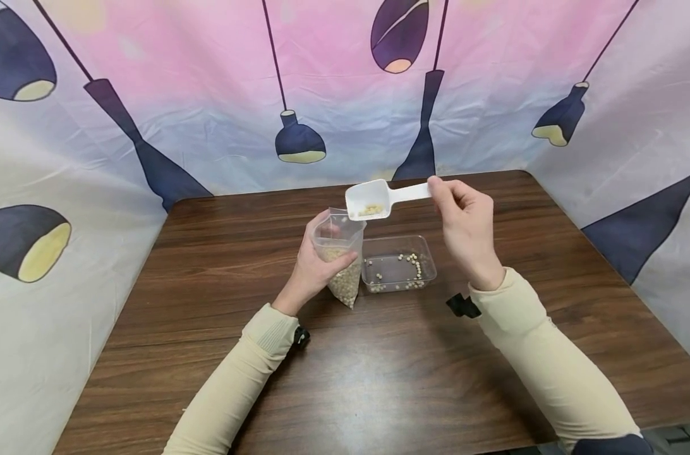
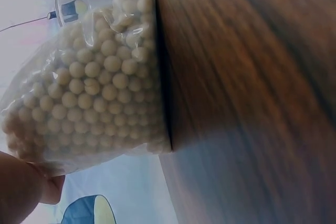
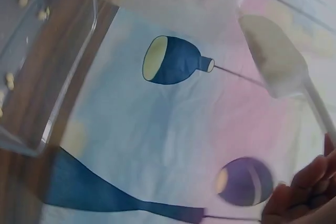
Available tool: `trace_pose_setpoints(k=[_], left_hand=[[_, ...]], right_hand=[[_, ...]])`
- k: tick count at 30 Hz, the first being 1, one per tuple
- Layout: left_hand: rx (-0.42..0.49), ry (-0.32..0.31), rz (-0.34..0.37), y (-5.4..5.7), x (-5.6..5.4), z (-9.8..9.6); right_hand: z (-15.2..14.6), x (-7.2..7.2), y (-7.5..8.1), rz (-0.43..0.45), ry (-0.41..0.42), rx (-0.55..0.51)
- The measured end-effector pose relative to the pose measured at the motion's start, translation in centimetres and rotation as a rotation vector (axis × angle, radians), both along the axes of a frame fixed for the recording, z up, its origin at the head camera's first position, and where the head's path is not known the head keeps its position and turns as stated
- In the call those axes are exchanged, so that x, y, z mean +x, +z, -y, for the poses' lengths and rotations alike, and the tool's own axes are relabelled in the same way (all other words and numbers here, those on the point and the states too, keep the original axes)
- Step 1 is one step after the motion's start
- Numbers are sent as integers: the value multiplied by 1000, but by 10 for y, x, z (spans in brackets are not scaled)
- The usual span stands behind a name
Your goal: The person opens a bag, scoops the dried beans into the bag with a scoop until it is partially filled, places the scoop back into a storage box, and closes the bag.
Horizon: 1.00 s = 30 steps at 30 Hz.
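My left hand (image 1: 315,264) grips a clear plastic bag (image 1: 345,278), thumb across its front and fingers behind. Small round cream-coloured balls (image 2: 100,87) fill its lower part, and its mouth faces up. The handle of a white scoop (image 1: 370,201) is pinched between the thumb and fingers of my right hand (image 1: 467,224). A few of the balls lie in the scoop, whose bowl is at the bag's open mouth. Beside the bag on the right stands a clear plastic tray (image 1: 430,262) with scattered balls on its bottom. In the right wrist view the scoop (image 3: 275,59) shows from its underside.
Everything is on a dark brown wooden table (image 1: 220,272). A cloth backdrop (image 1: 220,114) printed with hanging lamps rises behind the table and along its sides. Small black devices (image 1: 463,306) are worn at both wrists.
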State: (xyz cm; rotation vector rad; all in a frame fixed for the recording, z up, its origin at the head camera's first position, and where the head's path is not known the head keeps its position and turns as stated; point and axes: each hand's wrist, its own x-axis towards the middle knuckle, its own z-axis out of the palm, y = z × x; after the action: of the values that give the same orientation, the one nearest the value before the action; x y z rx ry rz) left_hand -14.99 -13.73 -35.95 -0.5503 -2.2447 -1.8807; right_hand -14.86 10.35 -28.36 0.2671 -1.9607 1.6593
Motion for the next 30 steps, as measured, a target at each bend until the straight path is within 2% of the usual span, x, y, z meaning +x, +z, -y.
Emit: trace_pose_setpoints(k=[4, 7, 9, 10, 12, 13, 18, 19, 21, 23, 25, 27, 30], left_hand=[[-9, 1, 20, -1, -1, 2], [-23, -11, 18, -11, -8, 6], [-33, -35, 19, -18, -15, 9], [-38, -53, 21, -21, -18, 11], [-43, -94, 29, -22, -22, 14], [-45, -121, 27, -21, -24, 17], [-35, -261, 18, -10, -33, 30], [-61, -263, 17, -7, -35, 33], [-121, -245, 37, -1, -41, 37], [-188, -212, 81, 5, -49, 42], [-256, -173, 121, 13, -57, 45], [-310, -154, 165, 22, -65, 48], [-421, -167, 186, 39, -74, 50]], right_hand=[[16, 13, 8, -287, -39, 172], [18, 17, 9, -487, -95, 238], [11, 16, 7, -541, -151, 252], [5, 15, 4, -529, -181, 249], [-9, 13, -4, -409, -226, 225], [-17, 11, -10, -307, -235, 208], [-52, -7, -54, 348, -166, 93], [-56, -10, -64, 455, -149, 75], [-61, -14, -80, 596, -117, 59], [-62, -15, -93, 661, -99, 91], [-61, -14, -101, 666, -91, 138], [-60, -13, -106, 649, -94, 231], [-59, -12, -110, 657, -139, 415]])
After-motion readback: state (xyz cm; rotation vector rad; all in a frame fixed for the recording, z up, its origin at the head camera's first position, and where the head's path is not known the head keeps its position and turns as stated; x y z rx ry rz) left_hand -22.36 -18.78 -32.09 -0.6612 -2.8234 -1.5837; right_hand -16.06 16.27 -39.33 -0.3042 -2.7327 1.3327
